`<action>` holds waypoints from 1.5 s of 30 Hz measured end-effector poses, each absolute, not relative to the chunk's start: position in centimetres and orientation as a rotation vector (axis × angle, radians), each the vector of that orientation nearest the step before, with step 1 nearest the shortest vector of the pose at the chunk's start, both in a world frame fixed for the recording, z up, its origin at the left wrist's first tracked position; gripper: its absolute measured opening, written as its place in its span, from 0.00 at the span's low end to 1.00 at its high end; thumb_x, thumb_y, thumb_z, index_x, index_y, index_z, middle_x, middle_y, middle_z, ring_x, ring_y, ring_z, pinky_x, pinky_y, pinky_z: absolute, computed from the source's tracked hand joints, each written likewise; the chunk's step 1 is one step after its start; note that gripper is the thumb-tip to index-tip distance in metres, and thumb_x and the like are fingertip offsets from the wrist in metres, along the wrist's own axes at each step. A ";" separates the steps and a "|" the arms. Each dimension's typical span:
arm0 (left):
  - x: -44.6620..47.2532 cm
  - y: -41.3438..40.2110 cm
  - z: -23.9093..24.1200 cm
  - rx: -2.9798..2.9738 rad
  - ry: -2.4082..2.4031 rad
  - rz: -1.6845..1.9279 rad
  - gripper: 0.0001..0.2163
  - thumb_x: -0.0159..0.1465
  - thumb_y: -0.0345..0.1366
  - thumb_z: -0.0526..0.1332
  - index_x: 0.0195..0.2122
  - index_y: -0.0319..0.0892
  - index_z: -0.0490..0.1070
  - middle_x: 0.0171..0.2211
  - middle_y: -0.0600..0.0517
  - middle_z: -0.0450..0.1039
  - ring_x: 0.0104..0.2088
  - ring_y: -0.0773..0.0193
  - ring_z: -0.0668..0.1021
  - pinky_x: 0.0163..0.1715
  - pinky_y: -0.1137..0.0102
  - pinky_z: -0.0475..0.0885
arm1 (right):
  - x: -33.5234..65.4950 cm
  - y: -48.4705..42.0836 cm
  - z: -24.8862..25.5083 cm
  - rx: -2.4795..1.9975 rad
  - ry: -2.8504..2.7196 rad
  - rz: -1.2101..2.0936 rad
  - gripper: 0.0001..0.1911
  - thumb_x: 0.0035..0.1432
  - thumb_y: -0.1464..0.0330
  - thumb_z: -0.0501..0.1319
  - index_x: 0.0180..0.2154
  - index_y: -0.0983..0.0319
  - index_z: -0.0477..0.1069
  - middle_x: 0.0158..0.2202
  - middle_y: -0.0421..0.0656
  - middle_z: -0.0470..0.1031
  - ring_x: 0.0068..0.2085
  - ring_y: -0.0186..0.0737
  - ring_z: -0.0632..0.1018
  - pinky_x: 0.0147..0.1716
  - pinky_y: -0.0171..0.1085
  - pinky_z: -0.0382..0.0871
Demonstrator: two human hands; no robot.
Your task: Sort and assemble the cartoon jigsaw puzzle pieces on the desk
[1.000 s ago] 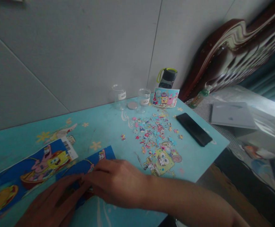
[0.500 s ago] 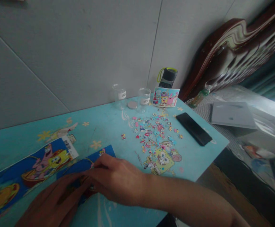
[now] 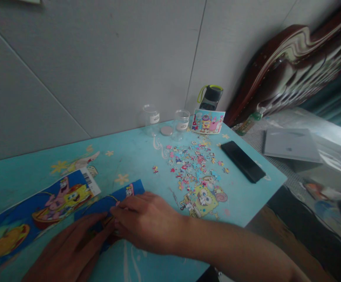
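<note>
Head cam: L hand [image 3: 70,250] lay open and flat on blue puzzle strip [image 3: 130,190]; R hand [image 3: 148,223] fingertips pressed beside it, possibly pinching a piece. Couldn't tell, dim.

One head-worn camera looks forward and down across the table [image 3: 135,156] toward the far wall [image 3: 100,58], close above its near edge.

Two hands [image 3: 70,250] [image 3: 148,223], two blue picture sheets [image 3: 49,199] [image 3: 125,194], two clear jars [image 3: 151,117] [image 3: 182,121], one phone [image 3: 242,161], one bottle [image 3: 211,98].

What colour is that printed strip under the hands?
Dark blue with cartoon figures; the head view shows the printed strip.
</note>
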State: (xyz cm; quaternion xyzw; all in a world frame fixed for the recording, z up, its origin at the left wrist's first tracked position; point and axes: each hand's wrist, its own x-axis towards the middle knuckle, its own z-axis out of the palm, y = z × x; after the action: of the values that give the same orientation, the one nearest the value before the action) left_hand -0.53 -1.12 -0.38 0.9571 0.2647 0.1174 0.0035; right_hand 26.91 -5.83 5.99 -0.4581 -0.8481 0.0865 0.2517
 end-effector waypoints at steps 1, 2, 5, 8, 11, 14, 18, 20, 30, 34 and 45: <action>-0.6 -1.1 -0.4 3.002 0.823 0.370 0.22 0.65 0.34 0.57 0.60 0.57 0.65 0.62 0.47 0.67 0.58 0.51 0.74 0.59 0.54 0.70 | 26.9 -5.8 6.0 -1.250 -2.310 0.226 0.13 0.71 0.67 0.53 0.51 0.64 0.70 0.44 0.48 0.78 0.44 0.39 0.78 0.43 0.37 0.73; -0.6 -1.1 -0.5 3.006 0.812 0.371 0.22 0.65 0.34 0.57 0.61 0.58 0.65 0.62 0.47 0.67 0.58 0.51 0.74 0.58 0.54 0.70 | 26.9 -5.9 6.0 -1.255 -2.311 0.217 0.12 0.71 0.67 0.53 0.51 0.64 0.70 0.44 0.48 0.78 0.44 0.39 0.78 0.43 0.37 0.73; -0.7 -1.1 -0.7 3.009 0.801 0.394 0.22 0.66 0.33 0.56 0.61 0.58 0.65 0.62 0.47 0.66 0.58 0.50 0.74 0.57 0.54 0.71 | 27.0 -5.9 6.0 -1.257 -2.324 0.201 0.12 0.71 0.68 0.52 0.50 0.64 0.70 0.43 0.47 0.78 0.44 0.38 0.78 0.42 0.37 0.72; -0.7 -1.2 -0.8 3.013 0.808 0.398 0.21 0.65 0.35 0.56 0.60 0.55 0.67 0.62 0.46 0.66 0.58 0.48 0.74 0.57 0.53 0.71 | 26.9 -5.9 6.1 -1.271 -2.345 0.201 0.11 0.71 0.69 0.53 0.49 0.63 0.70 0.43 0.46 0.78 0.43 0.38 0.77 0.43 0.37 0.72; -0.5 -1.2 -0.7 3.018 0.807 0.400 0.20 0.65 0.35 0.56 0.59 0.54 0.69 0.62 0.46 0.66 0.57 0.47 0.74 0.58 0.53 0.71 | 26.9 -5.9 6.2 -1.291 -2.342 0.202 0.10 0.71 0.68 0.54 0.49 0.62 0.70 0.42 0.45 0.78 0.43 0.38 0.77 0.42 0.37 0.71; -0.3 -1.0 -0.5 3.014 0.769 0.431 0.19 0.67 0.37 0.55 0.59 0.54 0.69 0.62 0.47 0.66 0.57 0.49 0.75 0.57 0.53 0.71 | 27.0 -5.8 6.3 -1.336 -2.319 0.205 0.10 0.70 0.65 0.55 0.48 0.62 0.71 0.40 0.43 0.78 0.41 0.39 0.77 0.40 0.39 0.69; 0.0 -0.9 -0.2 3.027 0.719 0.436 0.21 0.68 0.38 0.54 0.63 0.55 0.65 0.61 0.48 0.67 0.56 0.52 0.75 0.54 0.56 0.72 | 27.7 -5.4 6.8 -1.497 -2.249 0.170 0.09 0.70 0.67 0.55 0.46 0.62 0.72 0.39 0.44 0.79 0.41 0.41 0.76 0.42 0.41 0.66; 0.1 -0.9 0.0 3.030 0.714 0.448 0.22 0.68 0.38 0.54 0.64 0.55 0.64 0.61 0.48 0.67 0.56 0.52 0.75 0.54 0.56 0.72 | 28.1 -5.2 7.0 -1.582 -2.216 0.153 0.09 0.70 0.67 0.56 0.46 0.62 0.72 0.39 0.44 0.79 0.41 0.42 0.76 0.42 0.41 0.65; 0.7 -1.0 0.2 3.062 0.727 0.487 0.25 0.68 0.36 0.54 0.66 0.56 0.60 0.61 0.47 0.66 0.55 0.52 0.74 0.52 0.57 0.72 | 31.3 -2.8 6.8 -1.928 -2.047 0.042 0.11 0.71 0.66 0.54 0.42 0.62 0.75 0.41 0.46 0.78 0.43 0.43 0.75 0.45 0.41 0.64; 0.7 -1.1 0.1 3.087 0.729 0.512 0.24 0.68 0.36 0.54 0.66 0.55 0.62 0.61 0.48 0.66 0.56 0.51 0.74 0.52 0.57 0.71 | 33.2 -1.2 6.1 -1.994 -1.969 0.012 0.12 0.70 0.67 0.54 0.46 0.61 0.75 0.45 0.48 0.79 0.48 0.44 0.74 0.51 0.42 0.63; 0.8 -1.5 0.0 3.128 0.784 0.470 0.23 0.67 0.36 0.56 0.64 0.55 0.65 0.61 0.49 0.67 0.55 0.53 0.74 0.52 0.59 0.72 | 40.3 0.2 7.0 -2.131 -1.596 -0.028 0.15 0.65 0.71 0.56 0.48 0.61 0.79 0.46 0.48 0.81 0.45 0.44 0.78 0.50 0.40 0.67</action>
State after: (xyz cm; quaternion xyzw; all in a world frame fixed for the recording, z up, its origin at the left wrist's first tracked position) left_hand 0.81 -1.45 -0.02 0.9582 0.2401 0.1438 -0.0586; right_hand 40.28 0.23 7.00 -0.7776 -0.5823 -0.0102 0.2371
